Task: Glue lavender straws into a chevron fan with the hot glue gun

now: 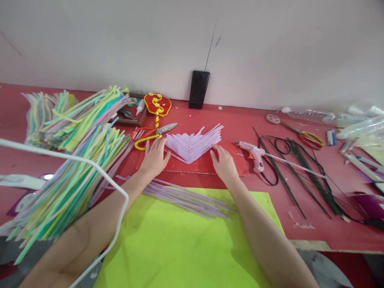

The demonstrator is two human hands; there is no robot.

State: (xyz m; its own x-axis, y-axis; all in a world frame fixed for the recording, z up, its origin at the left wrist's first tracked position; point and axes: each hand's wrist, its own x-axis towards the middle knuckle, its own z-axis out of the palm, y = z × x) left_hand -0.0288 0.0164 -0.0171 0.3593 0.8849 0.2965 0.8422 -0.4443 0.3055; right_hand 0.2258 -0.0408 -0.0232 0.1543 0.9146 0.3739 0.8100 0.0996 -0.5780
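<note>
A lilac V-shaped piece of pipe cleaners (pixel 190 147), laid side by side and meeting along a middle seam, lies on a red board (pixel 229 156). At its left edge rests my left hand (pixel 154 157), fingers stretched out and apart, just below the yellow-and-orange-handled scissors (pixel 168 128). My right hand (pixel 223 161) is at the piece's right edge, fingers loosely bent and apart, fingertips touching or nearly touching it. Neither hand visibly grips anything. Nearer to me, loose lilac pipe cleaners (pixel 186 200) lie across a yellow-green sheet (pixel 183 244).
Bundles of coloured pipe cleaners (pixel 81 176) fill the left side. A white cable (pixel 99 170) crosses in front. A pink glue gun (pixel 255 156), dark green stems (pixel 303 168) and more scissors (pixel 310 138) lie right. A phone (pixel 199 90) leans on the wall beside a red-and-yellow fan-shaped ornament (pixel 157 105).
</note>
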